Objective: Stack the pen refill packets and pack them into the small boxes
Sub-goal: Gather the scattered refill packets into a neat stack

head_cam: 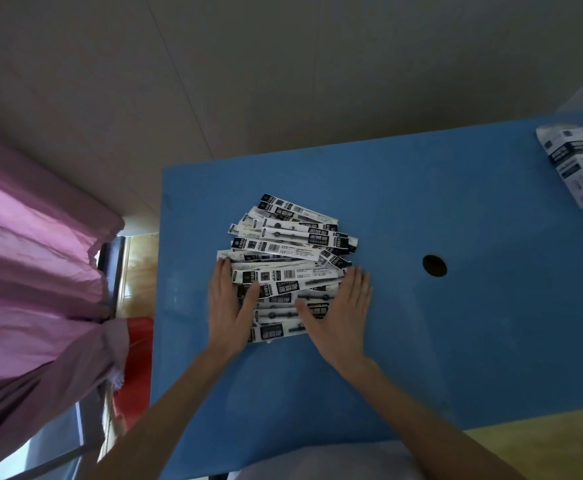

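Nearest us, our two bare forearms reach up from the bottom edge over the blue worktop. Our left hand lies flat at the left end of a loose heap of pen refill packets, its fingers straight and close together, pointing away from us, with the thumb resting on top of the near packets. Our right hand lies flat at the right end of the heap, fingers straight and slightly spread, thumb laid over the packets' near right ends. Neither hand curls round anything; both press against the heap from opposite ends.

The packets are long, narrow, black-and-white strips, lying mostly crosswise in front of us in the middle of the worktop, overlapping and fanned at uneven angles, with the farther ones sticking out beyond our fingertips.

To the right of the heap, well apart from it, a round dark hole shows in the worktop. Farther off, at the far right corner, stand the small boxes, white with dark printing, partly cut by the frame edge. To our left hangs a pink curtain, with something red beside the worktop's left edge. Beyond the worktop is a pale wall.
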Demonstrator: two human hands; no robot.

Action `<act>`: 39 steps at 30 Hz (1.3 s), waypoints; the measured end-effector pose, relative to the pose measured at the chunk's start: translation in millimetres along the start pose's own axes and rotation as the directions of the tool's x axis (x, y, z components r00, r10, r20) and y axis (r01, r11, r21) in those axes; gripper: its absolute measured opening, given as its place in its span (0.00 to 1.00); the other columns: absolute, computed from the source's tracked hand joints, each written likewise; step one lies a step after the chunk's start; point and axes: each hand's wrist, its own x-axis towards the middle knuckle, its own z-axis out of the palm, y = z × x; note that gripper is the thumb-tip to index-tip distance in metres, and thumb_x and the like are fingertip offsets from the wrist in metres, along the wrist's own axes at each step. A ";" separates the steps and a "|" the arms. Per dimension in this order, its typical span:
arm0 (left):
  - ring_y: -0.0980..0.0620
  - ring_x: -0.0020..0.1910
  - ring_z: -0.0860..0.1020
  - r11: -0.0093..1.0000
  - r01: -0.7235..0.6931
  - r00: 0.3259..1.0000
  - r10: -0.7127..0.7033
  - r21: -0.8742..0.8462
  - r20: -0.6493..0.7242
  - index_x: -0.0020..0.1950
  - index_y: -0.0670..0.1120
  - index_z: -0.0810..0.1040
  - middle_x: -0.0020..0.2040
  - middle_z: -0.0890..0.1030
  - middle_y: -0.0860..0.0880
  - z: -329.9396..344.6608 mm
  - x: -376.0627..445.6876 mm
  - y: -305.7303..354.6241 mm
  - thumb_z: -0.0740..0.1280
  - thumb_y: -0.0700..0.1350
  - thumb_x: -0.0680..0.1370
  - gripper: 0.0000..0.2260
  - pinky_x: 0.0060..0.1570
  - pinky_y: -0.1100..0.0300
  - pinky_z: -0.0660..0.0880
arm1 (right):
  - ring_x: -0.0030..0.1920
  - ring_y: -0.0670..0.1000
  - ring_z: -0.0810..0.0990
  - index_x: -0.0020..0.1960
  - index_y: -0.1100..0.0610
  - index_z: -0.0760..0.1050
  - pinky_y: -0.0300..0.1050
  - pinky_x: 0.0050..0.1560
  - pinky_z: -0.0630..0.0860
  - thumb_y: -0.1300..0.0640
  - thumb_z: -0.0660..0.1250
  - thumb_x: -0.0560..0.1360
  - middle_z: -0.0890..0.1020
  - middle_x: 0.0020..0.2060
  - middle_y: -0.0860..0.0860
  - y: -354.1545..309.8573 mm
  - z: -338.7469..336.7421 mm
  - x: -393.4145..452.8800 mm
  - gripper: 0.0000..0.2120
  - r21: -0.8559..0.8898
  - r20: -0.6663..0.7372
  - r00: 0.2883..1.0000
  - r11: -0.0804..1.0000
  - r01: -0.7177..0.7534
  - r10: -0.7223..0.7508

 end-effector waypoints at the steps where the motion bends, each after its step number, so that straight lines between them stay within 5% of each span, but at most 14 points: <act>1: 0.58 0.82 0.48 0.999 0.000 1.000 0.000 -0.042 0.010 0.84 0.50 0.49 0.84 0.50 0.55 0.8 -1.9 3.4 0.52 0.74 0.77 0.43 0.81 0.44 0.51 | 0.82 0.55 0.38 0.82 0.62 0.36 0.50 0.80 0.34 0.24 0.56 0.72 0.42 0.83 0.57 -1.6 0.3 0.1 0.58 0.018 0.006 1.000 1.000 0.007 -0.007; 4: 0.58 0.82 0.48 0.995 -0.046 0.998 0.049 -0.086 0.035 0.84 0.52 0.47 0.84 0.49 0.56 -7.0 -8.8 1.6 0.57 0.74 0.77 0.44 0.81 0.43 0.53 | 0.82 0.49 0.36 0.82 0.59 0.32 0.49 0.82 0.39 0.26 0.64 0.73 0.38 0.83 0.52 11.6 -8.4 -2.5 0.59 0.065 0.048 0.998 0.997 0.044 -0.047; 7: 0.57 0.82 0.46 0.986 -0.139 0.985 0.128 0.094 0.115 0.84 0.54 0.42 0.84 0.43 0.57 -26.4 -15.4 -6.2 0.67 0.75 0.70 0.54 0.79 0.48 0.53 | 0.80 0.44 0.35 0.81 0.54 0.30 0.46 0.81 0.39 0.23 0.66 0.68 0.36 0.81 0.45 38.0 -27.7 -4.0 0.63 0.057 0.128 0.976 0.984 0.169 -0.176; 13: 0.53 0.82 0.43 0.857 -0.382 0.895 0.250 0.347 0.370 0.84 0.53 0.40 0.84 0.41 0.55 -49.9 -24.0 -31.2 0.73 0.77 0.62 0.64 0.79 0.44 0.53 | 0.82 0.52 0.34 0.81 0.55 0.29 0.53 0.82 0.40 0.18 0.63 0.64 0.34 0.82 0.52 68.7 -36.2 0.8 0.68 -0.185 0.264 0.911 0.910 0.371 -0.317; 19: 0.56 0.81 0.49 0.905 -0.294 0.938 0.211 0.308 0.277 0.84 0.52 0.46 0.84 0.47 0.56 -40.0 -29.7 -22.1 0.74 0.73 0.65 0.59 0.78 0.48 0.56 | 0.83 0.56 0.47 0.83 0.58 0.44 0.62 0.81 0.47 0.24 0.65 0.68 0.48 0.83 0.56 47.7 -19.8 0.1 0.60 -0.180 0.080 0.944 0.927 0.328 -0.319; 24: 0.51 0.80 0.58 0.930 -0.208 0.975 0.172 0.304 0.142 0.84 0.53 0.50 0.83 0.53 0.55 -30.1 -31.7 -18.6 0.73 0.70 0.67 0.54 0.76 0.48 0.61 | 0.83 0.56 0.45 0.83 0.57 0.41 0.60 0.81 0.44 0.25 0.66 0.69 0.46 0.83 0.55 30.9 -8.9 4.8 0.60 -0.140 0.047 0.956 0.946 0.293 -0.289; 31: 0.44 0.81 0.56 0.921 -0.143 0.988 0.154 0.362 -0.003 0.83 0.46 0.54 0.82 0.57 0.44 -3.0 -22.7 6.9 0.71 0.72 0.67 0.54 0.78 0.41 0.58 | 0.83 0.54 0.42 0.83 0.57 0.36 0.57 0.82 0.44 0.25 0.68 0.67 0.42 0.83 0.55 27.1 -4.5 10.7 0.64 0.024 0.031 0.965 0.965 0.261 -0.261; 36: 0.42 0.81 0.55 0.873 -0.200 0.975 0.221 0.444 0.005 0.82 0.44 0.55 0.81 0.57 0.42 1.9 -17.4 12.8 0.72 0.73 0.66 0.55 0.79 0.37 0.53 | 0.83 0.56 0.48 0.83 0.60 0.47 0.63 0.80 0.54 0.39 0.65 0.71 0.49 0.83 0.55 36.2 -27.8 23.6 0.50 0.119 -0.027 0.936 0.928 0.352 -0.351; 39: 0.43 0.82 0.53 0.857 -0.251 0.965 0.255 0.449 0.055 0.83 0.46 0.54 0.82 0.56 0.44 -7.7 -16.1 5.9 0.72 0.75 0.65 0.57 0.79 0.36 0.53 | 0.83 0.56 0.48 0.83 0.58 0.50 0.61 0.81 0.51 0.43 0.68 0.75 0.50 0.83 0.55 23.7 -45.3 63.4 0.45 0.132 0.006 0.955 0.947 0.292 -0.296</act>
